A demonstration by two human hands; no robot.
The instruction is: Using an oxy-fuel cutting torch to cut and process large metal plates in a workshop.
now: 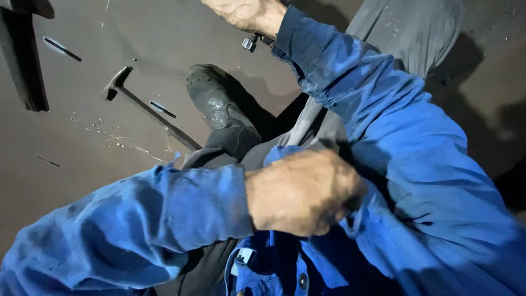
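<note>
Head view. Left hand [301, 192], centre, curled into a loose fist against the creased blue cotton jacket front [285, 263]; whether it grips anything cannot be told. At ten o'clock from it, a slender dark metal hammer [148, 109] lies on the smooth brown floor [66, 164], well apart. Scuffed black leather boot [213, 98] at eleven o'clock. Right hand [246, 13], at twelve o'clock, is cut by the frame edge; its grip cannot be told.
</note>
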